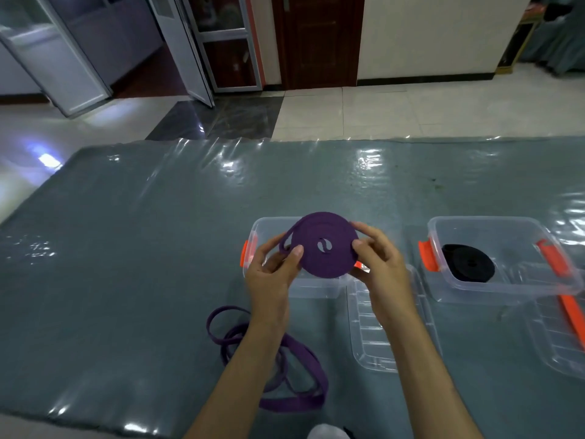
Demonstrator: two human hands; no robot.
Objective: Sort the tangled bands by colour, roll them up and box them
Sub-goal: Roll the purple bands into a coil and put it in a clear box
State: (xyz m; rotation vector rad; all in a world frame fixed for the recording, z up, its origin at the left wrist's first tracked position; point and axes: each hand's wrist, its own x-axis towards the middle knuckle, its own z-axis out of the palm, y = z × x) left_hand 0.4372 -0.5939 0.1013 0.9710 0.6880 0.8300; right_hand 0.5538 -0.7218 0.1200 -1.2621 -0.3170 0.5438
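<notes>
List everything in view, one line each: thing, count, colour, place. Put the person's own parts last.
rolled band: 1, purple, held above the left box
loose band: 1, purple, lying in loops on the mat, near side
rolled black band: 1, black, inside the right box
boxes: 2, clear with orange clasps, on the mat
lids: 2, clear, flat beside the boxes
mat: 1, grey-green under clear film, on the floor
left hand: 1, grips the roll's left edge
right hand: 1, grips the roll's right edge
</notes>
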